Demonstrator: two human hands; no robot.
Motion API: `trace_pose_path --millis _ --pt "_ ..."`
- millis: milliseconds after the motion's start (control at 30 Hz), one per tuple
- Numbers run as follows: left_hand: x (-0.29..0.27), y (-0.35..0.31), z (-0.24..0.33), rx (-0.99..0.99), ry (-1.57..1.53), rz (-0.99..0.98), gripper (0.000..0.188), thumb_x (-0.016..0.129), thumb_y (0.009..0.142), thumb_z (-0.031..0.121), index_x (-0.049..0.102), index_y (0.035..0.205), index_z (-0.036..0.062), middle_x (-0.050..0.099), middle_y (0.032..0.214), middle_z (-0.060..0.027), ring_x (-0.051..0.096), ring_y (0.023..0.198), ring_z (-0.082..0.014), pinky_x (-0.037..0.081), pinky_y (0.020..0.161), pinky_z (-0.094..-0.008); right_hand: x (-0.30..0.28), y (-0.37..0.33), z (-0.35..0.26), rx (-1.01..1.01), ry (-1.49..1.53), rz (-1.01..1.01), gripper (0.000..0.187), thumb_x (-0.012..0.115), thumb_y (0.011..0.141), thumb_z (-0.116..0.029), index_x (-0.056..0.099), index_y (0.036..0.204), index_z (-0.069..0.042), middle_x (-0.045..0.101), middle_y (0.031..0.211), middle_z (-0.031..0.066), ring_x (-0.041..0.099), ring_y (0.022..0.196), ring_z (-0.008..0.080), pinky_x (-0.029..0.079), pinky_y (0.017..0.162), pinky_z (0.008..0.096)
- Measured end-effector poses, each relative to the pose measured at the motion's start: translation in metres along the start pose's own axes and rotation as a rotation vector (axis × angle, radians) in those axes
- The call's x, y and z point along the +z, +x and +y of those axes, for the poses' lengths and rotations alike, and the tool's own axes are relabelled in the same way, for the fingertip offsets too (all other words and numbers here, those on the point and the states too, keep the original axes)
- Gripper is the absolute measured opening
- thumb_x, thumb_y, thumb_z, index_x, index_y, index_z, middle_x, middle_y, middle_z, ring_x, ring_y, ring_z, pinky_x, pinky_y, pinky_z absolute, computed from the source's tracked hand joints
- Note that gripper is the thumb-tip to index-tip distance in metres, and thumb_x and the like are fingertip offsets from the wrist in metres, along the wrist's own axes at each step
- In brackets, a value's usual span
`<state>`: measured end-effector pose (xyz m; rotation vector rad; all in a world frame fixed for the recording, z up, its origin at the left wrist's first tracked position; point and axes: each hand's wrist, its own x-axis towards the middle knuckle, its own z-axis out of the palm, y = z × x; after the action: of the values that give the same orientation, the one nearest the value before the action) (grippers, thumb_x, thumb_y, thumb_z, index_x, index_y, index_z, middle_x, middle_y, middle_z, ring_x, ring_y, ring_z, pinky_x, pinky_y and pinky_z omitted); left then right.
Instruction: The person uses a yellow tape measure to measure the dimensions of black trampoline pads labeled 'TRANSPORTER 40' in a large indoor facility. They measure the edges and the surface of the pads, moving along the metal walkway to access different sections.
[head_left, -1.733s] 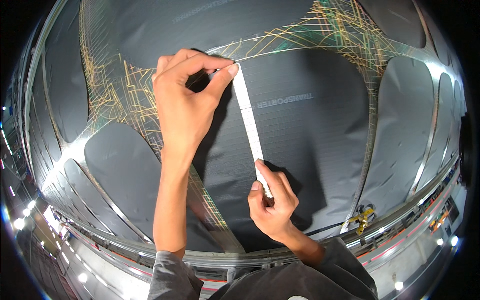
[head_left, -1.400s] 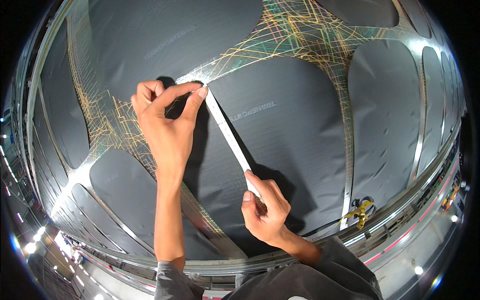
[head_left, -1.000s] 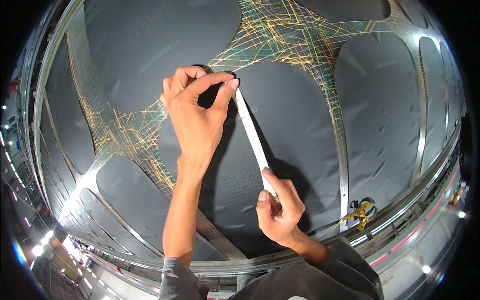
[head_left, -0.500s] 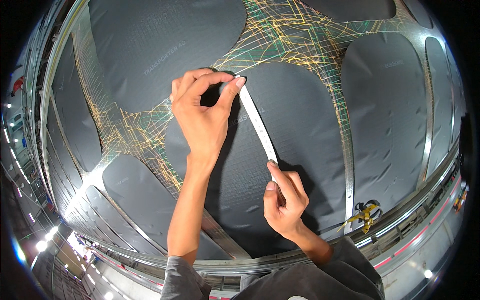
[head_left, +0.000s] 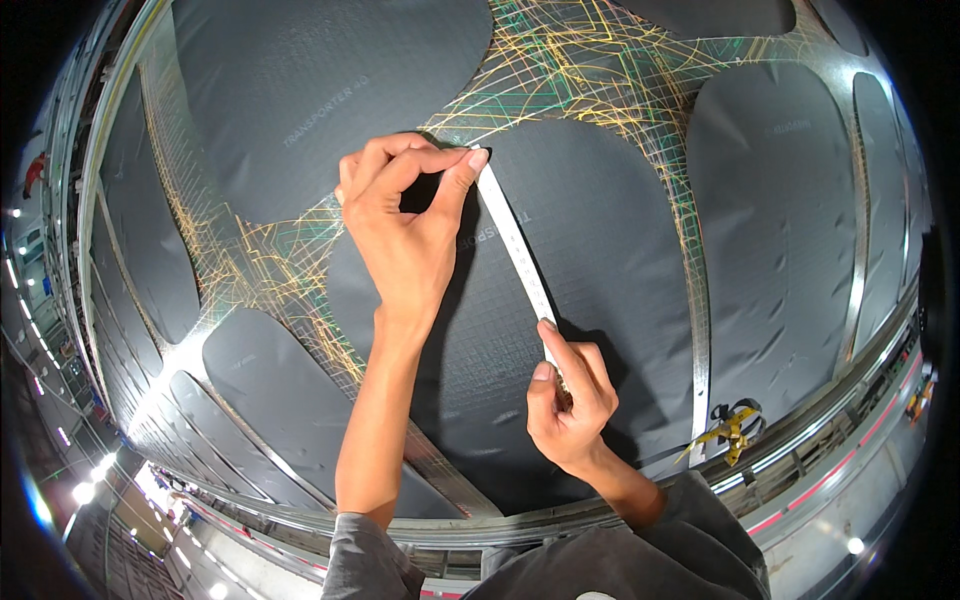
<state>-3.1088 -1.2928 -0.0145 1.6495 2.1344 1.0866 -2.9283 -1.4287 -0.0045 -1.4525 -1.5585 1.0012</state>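
A narrow white measuring tape [head_left: 514, 236] runs taut between my hands over a large dark grey cut sheet piece [head_left: 620, 250]. My left hand [head_left: 410, 220] pinches its far end between thumb and forefinger, at the top edge of that piece. Nearer to me, my right hand [head_left: 573, 400] is closed around the other end, with its forefinger stretched along the strip. The rest of the tape inside the right fist is mostly hidden. Small marks show along the white strip, too small to make out.
More dark grey cut pieces [head_left: 770, 200] lie around, divided by bare table strips crossed with yellow and green lines [head_left: 600, 70]. Yellow-handled scissors [head_left: 735, 432] lie at the near right edge, beside the metal table rail [head_left: 800, 440]. Bright lamps reflect at left.
Both hands keep their hold on the measuring tape, nearly still. The view has shifted very slightly.
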Motion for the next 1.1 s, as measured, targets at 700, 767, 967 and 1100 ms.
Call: trace_pose_path --millis 700,767,967,1100 --pt "0.0047 -0.0011 -0.0046 0.037 -0.035 0.021 0.015 0.089 0.077 0.024 0.082 0.084 0.0137 0.066 0.09 0.0024 0.053 0.091 -0.0184 0.039 0.086 -0.0348 -0.0016 0.0034 -0.0036 0.033 -0.031 -0.056 0.057 0.063 0.078 0.01 0.067 0.134 -0.001 0.062 0.085 0.0038 0.049 0.055 0.0057 0.038 0.044 0.0239" --pt "0.004 -0.0013 -0.005 0.034 -0.033 0.024 0.015 0.089 0.077 0.024 0.082 0.084 0.0137 0.066 0.09 0.0023 0.053 0.091 -0.0183 0.039 0.086 -0.0349 -0.0021 0.0044 -0.0042 0.031 -0.029 -0.058 0.058 0.063 0.077 0.01 0.068 0.134 -0.001 0.062 0.085 0.0036 0.049 0.055 0.0055 0.038 0.044 0.0239" --pt "0.004 -0.0015 -0.0051 0.026 -0.028 0.023 0.015 0.089 0.077 0.025 0.082 0.084 0.0137 0.066 0.09 0.0022 0.052 0.091 -0.0188 0.038 0.086 -0.0351 -0.0019 0.0044 -0.0058 0.043 -0.04 -0.053 0.059 0.063 0.076 0.011 0.068 0.134 -0.001 0.062 0.085 0.0034 0.049 0.055 0.0051 0.038 0.044 0.0239" --pt "0.0042 -0.0013 -0.0044 0.027 -0.026 0.021 0.015 0.089 0.078 0.025 0.082 0.084 0.0139 0.066 0.091 0.002 0.051 0.091 -0.0193 0.038 0.086 -0.0353 -0.0016 0.005 -0.0061 0.04 -0.045 -0.053 0.06 0.063 0.076 0.012 0.068 0.134 -0.002 0.062 0.084 0.0031 0.048 0.055 0.005 0.038 0.044 0.0235"
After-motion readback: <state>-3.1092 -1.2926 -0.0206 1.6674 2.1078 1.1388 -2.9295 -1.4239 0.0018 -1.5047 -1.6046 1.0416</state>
